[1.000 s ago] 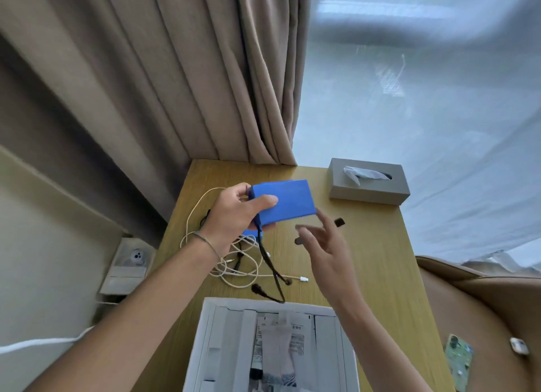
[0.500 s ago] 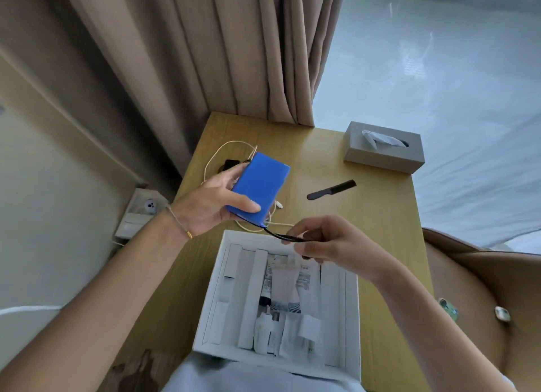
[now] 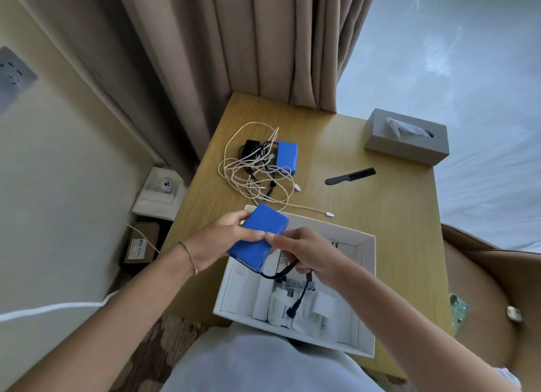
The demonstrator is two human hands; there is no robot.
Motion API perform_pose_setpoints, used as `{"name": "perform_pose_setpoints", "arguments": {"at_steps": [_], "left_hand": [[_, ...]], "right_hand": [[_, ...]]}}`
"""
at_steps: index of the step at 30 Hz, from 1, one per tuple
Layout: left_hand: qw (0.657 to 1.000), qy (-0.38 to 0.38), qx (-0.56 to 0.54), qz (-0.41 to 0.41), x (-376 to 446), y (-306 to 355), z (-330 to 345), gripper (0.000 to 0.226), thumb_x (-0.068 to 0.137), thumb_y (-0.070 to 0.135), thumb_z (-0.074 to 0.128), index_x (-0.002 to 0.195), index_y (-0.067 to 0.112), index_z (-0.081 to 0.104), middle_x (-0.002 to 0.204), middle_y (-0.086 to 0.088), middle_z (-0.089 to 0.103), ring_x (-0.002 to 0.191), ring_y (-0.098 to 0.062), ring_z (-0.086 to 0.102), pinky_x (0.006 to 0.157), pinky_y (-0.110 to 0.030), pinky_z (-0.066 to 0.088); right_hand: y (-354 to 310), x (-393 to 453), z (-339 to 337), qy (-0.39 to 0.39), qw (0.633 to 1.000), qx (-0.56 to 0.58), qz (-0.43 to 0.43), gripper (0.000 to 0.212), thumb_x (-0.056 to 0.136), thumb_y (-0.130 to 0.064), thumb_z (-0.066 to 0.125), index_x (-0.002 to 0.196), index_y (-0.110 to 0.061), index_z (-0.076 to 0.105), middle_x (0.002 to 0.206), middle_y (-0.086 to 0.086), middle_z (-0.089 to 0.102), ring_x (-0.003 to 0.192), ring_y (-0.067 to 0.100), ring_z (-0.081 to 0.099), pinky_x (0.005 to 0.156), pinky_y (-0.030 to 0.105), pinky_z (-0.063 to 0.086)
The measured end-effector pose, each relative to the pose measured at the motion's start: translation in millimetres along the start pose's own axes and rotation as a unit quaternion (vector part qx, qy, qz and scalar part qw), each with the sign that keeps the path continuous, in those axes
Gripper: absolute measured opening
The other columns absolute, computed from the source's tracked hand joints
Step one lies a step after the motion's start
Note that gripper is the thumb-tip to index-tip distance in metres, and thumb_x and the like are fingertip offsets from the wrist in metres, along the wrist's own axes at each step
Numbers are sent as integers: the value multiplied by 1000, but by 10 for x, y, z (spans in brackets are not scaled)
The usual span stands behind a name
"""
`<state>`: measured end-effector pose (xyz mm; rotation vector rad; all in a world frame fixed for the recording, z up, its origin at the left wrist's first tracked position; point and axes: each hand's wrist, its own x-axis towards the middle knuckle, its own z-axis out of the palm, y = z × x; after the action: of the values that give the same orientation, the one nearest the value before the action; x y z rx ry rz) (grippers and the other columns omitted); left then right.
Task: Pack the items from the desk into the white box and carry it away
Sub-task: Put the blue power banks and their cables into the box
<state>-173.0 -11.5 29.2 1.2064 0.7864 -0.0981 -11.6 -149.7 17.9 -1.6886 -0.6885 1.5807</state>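
My left hand (image 3: 218,241) grips a blue battery pack (image 3: 257,242) above the far left corner of the open white box (image 3: 367,292), which sits on the near part of the wooden desk (image 3: 380,216). My right hand (image 3: 304,254) holds the pack's black cable (image 3: 295,292), and the plug end dangles into the box. White packets and inserts lie inside the box. Farther back on the desk lie a second blue battery pack (image 3: 287,157), a tangle of white and black cables (image 3: 257,175) and a black comb (image 3: 349,176).
A grey tissue box (image 3: 407,135) stands at the desk's far right corner. Beige curtains (image 3: 248,40) hang behind the desk. A brown armchair (image 3: 491,303) is at the right, holding small items. On the floor left of the desk sit small cardboard boxes (image 3: 143,242).
The blue pack has come down from over the cable pile to just above the box. My right hand has closed in beside it, gathering the black cable. The view has tilted down.
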Motion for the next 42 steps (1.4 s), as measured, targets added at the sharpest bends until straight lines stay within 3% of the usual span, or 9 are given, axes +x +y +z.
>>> {"name": "perform_pose_setpoints", "arguments": {"at_steps": [4,7,9,12,20,26,30,35,42], "left_hand": [[991,57,121,27,-22,-173,-6,23,99,20,55,119,23,66,108,1,74,97,-17,71,84,-33,57],[925,237,283,91,-1,-310,-110,21,98,22,55,114,26,67,93,14,67,86,-8,64,71,-24,52],[902,289,309,85,37,-409,-177,29,95,24,61,124,24,63,104,9,65,94,-10,62,79,-28,54],[919,237,313,38,100,-542,-178,40,96,26,61,135,18,58,119,2,67,103,-14,63,87,-29,53],[918,244,310,41,140,-727,-104,40,101,24,51,141,18,53,111,6,66,82,-3,58,58,-10,37],[918,250,303,50,152,-760,-90,39,101,25,50,139,18,54,131,-1,62,104,-11,57,78,-21,43],[918,251,302,58,159,-781,-89,39,101,24,50,139,17,54,132,-1,61,105,-11,55,81,-22,41],[920,249,296,66,175,-823,-89,38,102,23,50,139,16,53,132,0,60,99,-7,53,72,-15,40],[918,252,296,72,175,-843,-77,36,103,23,48,137,16,53,120,5,61,84,4,53,62,-9,37]], "right_hand": [[155,136,37,-13,1000,10,14,30,78,-46,78,64,-21,70,55,-1,36,47,13,24,46,24,22],[240,268,-22,10,999,-29,44,33,80,-39,81,82,-7,73,58,-1,40,47,10,28,46,21,25],[289,395,-59,19,996,-63,64,36,84,-35,79,93,0,74,64,2,40,51,11,28,47,21,24],[327,612,-71,26,988,-123,89,29,84,-34,79,78,-7,73,60,2,36,50,13,27,47,24,23],[473,969,-44,40,972,-181,141,36,82,-45,78,85,-12,65,67,-2,49,63,15,45,63,27,35],[495,1054,-78,57,979,-138,141,17,88,-42,75,85,-27,68,73,-11,59,61,4,52,48,16,38],[550,1050,-55,76,974,-188,102,25,89,-45,73,94,-21,74,73,-11,64,68,7,58,55,18,41],[496,966,-72,146,930,-331,70,53,94,-59,54,67,-17,71,60,-6,63,61,16,61,61,29,45],[45,543,-244,-48,879,-468,80,41,100,-39,54,85,-5,71,74,9,73,53,13,57,69,30,51]]}}
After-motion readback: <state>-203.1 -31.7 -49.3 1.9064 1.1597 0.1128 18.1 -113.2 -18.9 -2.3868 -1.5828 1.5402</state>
